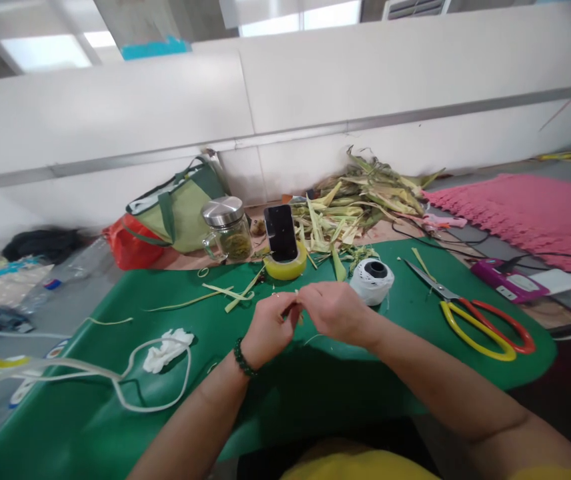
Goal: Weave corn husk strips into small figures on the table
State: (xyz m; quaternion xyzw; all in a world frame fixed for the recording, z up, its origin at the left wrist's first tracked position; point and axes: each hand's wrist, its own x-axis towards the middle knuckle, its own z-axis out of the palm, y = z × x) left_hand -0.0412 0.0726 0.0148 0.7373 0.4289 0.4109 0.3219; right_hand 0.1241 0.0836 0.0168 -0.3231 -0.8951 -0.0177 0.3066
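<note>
Over the green table (325,381), between its near and far edges, my left hand (270,328) and right hand (334,310) pinch fingertips together around a mostly hidden pale sliver (300,321), probably light, pliant and easily torn, best gripped near its ends.

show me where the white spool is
In the head view, the white spool sits right of centre on the green table cover, just beyond the right hand, between the yellow tape roll and the scissors.
</note>
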